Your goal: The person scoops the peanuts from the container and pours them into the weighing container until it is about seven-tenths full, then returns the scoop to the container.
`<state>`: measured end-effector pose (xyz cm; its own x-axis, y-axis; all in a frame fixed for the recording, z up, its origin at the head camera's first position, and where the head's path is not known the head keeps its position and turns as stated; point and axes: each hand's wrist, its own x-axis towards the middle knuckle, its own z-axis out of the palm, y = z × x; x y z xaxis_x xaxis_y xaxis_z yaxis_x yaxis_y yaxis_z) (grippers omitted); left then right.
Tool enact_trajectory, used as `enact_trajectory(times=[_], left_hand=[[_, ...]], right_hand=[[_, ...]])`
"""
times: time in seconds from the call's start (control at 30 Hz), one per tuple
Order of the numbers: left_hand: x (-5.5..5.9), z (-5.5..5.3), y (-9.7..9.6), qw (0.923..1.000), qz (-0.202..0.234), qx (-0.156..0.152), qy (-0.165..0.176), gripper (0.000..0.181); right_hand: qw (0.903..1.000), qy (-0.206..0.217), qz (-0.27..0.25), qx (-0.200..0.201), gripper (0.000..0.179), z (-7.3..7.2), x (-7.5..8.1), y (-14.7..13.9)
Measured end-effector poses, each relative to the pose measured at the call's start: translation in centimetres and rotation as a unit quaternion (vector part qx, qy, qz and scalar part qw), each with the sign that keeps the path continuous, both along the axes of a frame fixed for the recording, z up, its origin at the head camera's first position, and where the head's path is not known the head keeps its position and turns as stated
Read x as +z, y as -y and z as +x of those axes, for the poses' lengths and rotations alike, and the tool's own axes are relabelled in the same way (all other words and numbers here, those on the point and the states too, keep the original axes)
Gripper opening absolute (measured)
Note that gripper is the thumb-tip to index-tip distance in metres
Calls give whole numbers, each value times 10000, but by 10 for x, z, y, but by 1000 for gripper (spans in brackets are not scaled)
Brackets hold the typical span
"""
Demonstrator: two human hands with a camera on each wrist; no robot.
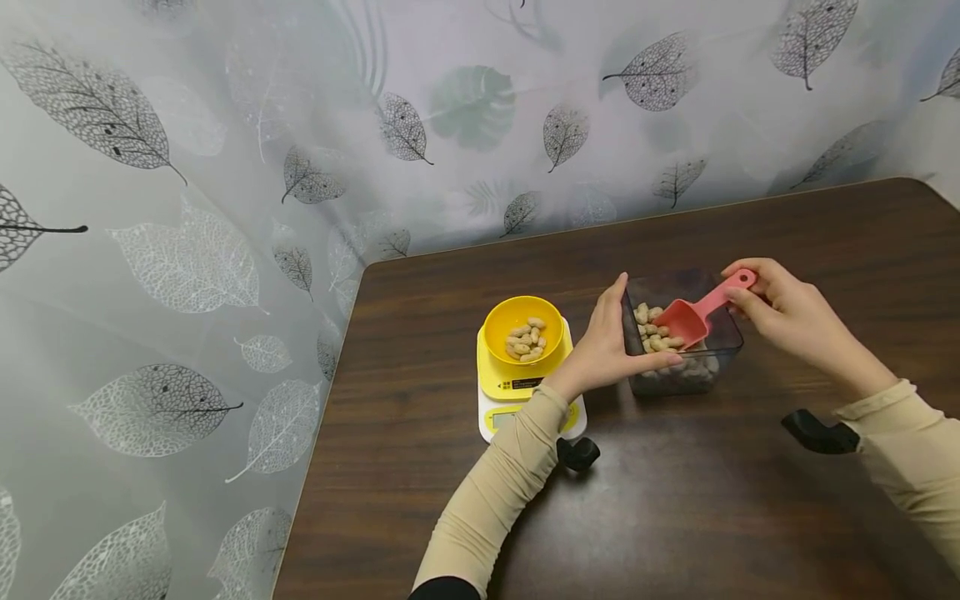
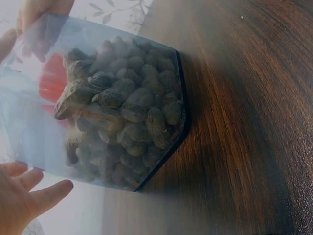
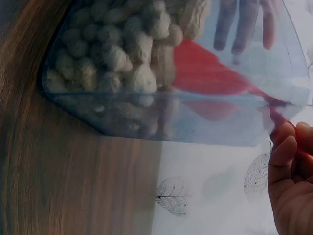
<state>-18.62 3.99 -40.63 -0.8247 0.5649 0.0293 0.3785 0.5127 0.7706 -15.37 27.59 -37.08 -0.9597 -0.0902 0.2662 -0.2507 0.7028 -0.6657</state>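
Observation:
A pink scoop (image 1: 688, 320) dips into unshelled peanuts (image 1: 654, 332) inside a clear grey plastic container (image 1: 678, 379). My right hand (image 1: 787, 317) grips its handle above the container's right side. The right wrist view shows the scoop's bowl (image 3: 203, 68) against the peanuts through the wall. My left hand (image 1: 603, 346) rests on the container's left side, fingers straight along the wall and thumb reaching over the near rim. In the left wrist view, that hand's spread fingers (image 2: 51, 193) lie at the container's side.
Left of the container stands a yellow and white kitchen scale (image 1: 491, 379), partly behind my left forearm. On it sits a yellow bowl (image 1: 501, 321) with several peanuts. The dark wooden table (image 1: 675, 508) meets a leaf-patterned curtain (image 1: 480, 150) along its back and left.

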Motion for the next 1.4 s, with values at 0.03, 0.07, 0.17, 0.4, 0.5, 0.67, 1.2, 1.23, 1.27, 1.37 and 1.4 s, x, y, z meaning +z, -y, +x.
enact_trajectory(times=[0.03, 0.07, 0.17, 0.4, 0.5, 0.67, 1.2, 1.23, 1.27, 1.37, 1.4], left_hand=[[0, 0, 0, 10000, -25, -4, 13, 112], [0, 0, -1, 10000, -47, -6, 22, 112], [-1, 0, -1, 10000, -77, -15, 19, 112], [0, -1, 0, 9999, -89, -19, -107, 113], [0, 0, 0, 9998, -132, -47, -123, 112], [0, -1, 0, 9999, -100, -28, -116, 111], [1, 0, 0, 10000, -80, -34, 4, 112], [1, 0, 0, 10000, -77, -38, -13, 112], [1, 0, 0, 10000, -73, -45, -33, 112], [2, 0, 0, 9999, -97, -87, -66, 112], [2, 0, 0, 9999, -105, -103, -73, 112]], right_hand=[[10000, -1, -11, 36, 29, 0, -1, 0], [10000, -12, -2, 47, 29, 0, -1, 0], [10000, 20, 42, -14, 29, -1, -2, 0], [9986, 449, -80, -284, 35, -6, -2, 0], [9975, 549, -181, -403, 37, -7, -4, 1], [9973, 540, -193, -454, 39, -8, -4, 2], [9969, 678, -407, 35, 31, -2, -8, -2], [9969, 685, -395, -14, 32, -2, -8, -1], [9968, 699, -383, -77, 34, -3, -8, 0], [9959, 762, -388, -294, 38, -6, -9, 1], [9953, 799, -431, -348, 40, -7, -9, 1]])
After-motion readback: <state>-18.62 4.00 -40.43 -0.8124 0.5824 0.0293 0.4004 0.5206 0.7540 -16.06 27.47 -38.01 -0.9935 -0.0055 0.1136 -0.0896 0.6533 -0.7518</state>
